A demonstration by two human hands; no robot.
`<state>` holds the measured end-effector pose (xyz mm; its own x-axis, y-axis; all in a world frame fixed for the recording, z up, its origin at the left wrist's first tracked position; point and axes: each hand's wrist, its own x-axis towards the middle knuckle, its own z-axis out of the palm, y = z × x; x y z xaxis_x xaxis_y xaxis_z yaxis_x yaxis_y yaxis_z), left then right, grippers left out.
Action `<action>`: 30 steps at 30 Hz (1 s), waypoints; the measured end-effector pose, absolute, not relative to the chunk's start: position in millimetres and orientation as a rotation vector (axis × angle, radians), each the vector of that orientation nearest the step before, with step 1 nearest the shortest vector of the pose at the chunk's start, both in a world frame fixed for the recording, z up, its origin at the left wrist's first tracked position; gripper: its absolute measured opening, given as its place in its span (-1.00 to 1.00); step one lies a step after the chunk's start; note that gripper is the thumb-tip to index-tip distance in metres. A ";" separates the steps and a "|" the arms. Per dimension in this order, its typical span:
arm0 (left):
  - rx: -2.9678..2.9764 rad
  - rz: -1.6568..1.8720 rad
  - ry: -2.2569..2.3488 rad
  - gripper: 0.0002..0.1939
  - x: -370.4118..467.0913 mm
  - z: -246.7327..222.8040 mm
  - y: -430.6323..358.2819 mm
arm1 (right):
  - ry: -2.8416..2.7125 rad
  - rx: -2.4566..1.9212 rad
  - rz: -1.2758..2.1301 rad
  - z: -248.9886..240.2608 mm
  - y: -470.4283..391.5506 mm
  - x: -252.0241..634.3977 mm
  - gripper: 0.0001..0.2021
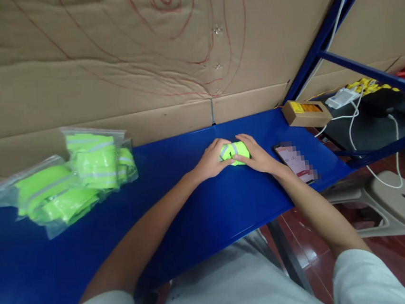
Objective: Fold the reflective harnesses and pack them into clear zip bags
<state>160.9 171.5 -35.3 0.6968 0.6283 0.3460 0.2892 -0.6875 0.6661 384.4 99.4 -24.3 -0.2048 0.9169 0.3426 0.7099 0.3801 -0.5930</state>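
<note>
Between my two hands is a compact folded bundle of neon yellow-green fabric with silver-grey reflective strips, a reflective vest or belt by its look [238, 151]. My left hand [214, 159] wraps its left side, thumb across the front. From the right, my right hand [256, 155] closes round the other side, with its thumb also on the front. The bundle is over the blue table [208, 209]; whether it rests on the surface I cannot tell. My fingers hide its far side.
Clear zip bags of similar neon fabric [92, 160] lie at the left. A phone [294, 162] is right of my hands, a cardboard box [306, 113] behind it. Cardboard [110, 84] walls the back. White cables [353, 137] hang at right above a plastic stool [404, 199].
</note>
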 end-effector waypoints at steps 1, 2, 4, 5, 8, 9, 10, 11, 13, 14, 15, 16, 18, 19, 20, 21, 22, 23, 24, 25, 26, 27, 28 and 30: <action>2.321 0.765 0.698 -0.44 158.4 -36.3 168.1 | -1.984 -1.380 0.507 -24.7 100.2 386.7 -0.23; 2.318 0.762 0.695 -0.44 156.0 -37.2 165.8 | -1.965 -1.363 0.606 -24.9 100.9 388.7 -0.28; 2.306 0.760 0.691 -0.44 152.6 -38.4 163.5 | -1.889 -1.352 0.762 -24.3 101.3 391.6 -0.36; 2.295 0.766 0.693 -0.45 151.7 -38.6 162.9 | -1.830 -1.353 0.827 -23.6 101.1 392.5 -0.38; 2.247 0.804 0.715 -0.47 151.3 -36.8 160.2 | -1.549 -1.345 1.038 -22.1 99.5 392.4 -0.11; 2.227 0.823 0.725 -0.46 151.5 -35.3 158.6 | -1.442 -1.334 1.132 -21.8 98.9 391.1 -0.03; 2.207 0.844 0.735 -0.45 151.4 -33.3 156.7 | -1.346 -1.321 1.228 -21.4 98.4 389.0 -0.02; 2.188 0.866 0.746 -0.45 151.0 -30.7 154.5 | -1.276 -1.308 1.316 -20.5 98.1 386.0 -0.06; 2.157 0.903 0.770 -0.44 147.5 -24.2 150.2 | -1.202 -1.290 1.419 -15.9 98.1 376.9 -0.18; 2.146 0.919 0.786 -0.44 143.9 -20.6 148.0 | -1.192 -1.274 1.434 -11.7 98.4 370.6 -0.23; 2.139 0.932 0.804 -0.45 138.9 -16.9 145.8 | -1.186 -1.256 1.415 -6.5 99.0 363.3 -0.24; 2.135 0.944 0.832 -0.46 132.3 -13.6 143.2 | -1.189 -1.247 1.396 -0.4 99.7 354.8 -0.23; 2.096 0.982 0.903 -0.43 115.0 -8.5 136.2 | -1.235 -1.244 1.395 11.9 101.4 335.0 -0.14; 2.055 1.006 0.932 -0.41 104.7 -7.3 131.5 | -1.277 -1.239 1.407 17.0 102.2 324.1 -0.09; 2.003 1.033 0.955 -0.39 93.9 -6.9 126.1 | -1.329 -1.226 1.416 20.6 102.9 312.8 -0.05; 1.948 1.065 0.975 -0.36 82.9 -7.6 120.2 | -1.389 -1.207 1.415 22.4 103.4 301.5 -0.03; 1.897 1.097 0.993 -0.35 72.2 -9.2 114.2 | -1.449 -1.183 1.405 22.4 103.6 290.7 -0.03; 1.857 1.119 1.008 -0.34 62.2 -11.7 108.6 | -1.504 -1.158 1.393 20.6 103.6 280.8 -0.04; 1.825 1.131 1.021 -0.34 53.2 -14.9 103.6 | -1.552 -1.136 1.389 17.6 103.2 272.2 -0.06; 1.796 1.134 1.028 -0.34 45.4 -18.5 99.6 | -1.593 -1.114 1.398 13.6 102.4 265.0 -0.05; 1.768 1.126 1.026 -0.35 39.1 -22.3 96.8 | -1.623 -1.093 1.414 9.3 101.2 259.4 -0.02; 1.746 1.110 1.017 -0.35 34.4 -26.2 95.0 | -1.646 -1.072 1.429 5.1 99.6 255.4 0.01; 1.729 1.093 1.009 -0.35 31.3 -29.7 94.0 | -1.665 -1.056 1.431 1.4 97.6 252.7 0.05; 1.717 1.071 1.005 -0.35 29.4 -35.3 93.3 | -1.681 -1.053 1.381 -4.1 92.7 250.4 0.01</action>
<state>29.4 93.3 -35.3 0.3089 0.9188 0.2456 0.1864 -0.3117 0.9317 250.4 92.7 -4.1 -0.4168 0.9086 0.0259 0.1506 0.0971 -0.9838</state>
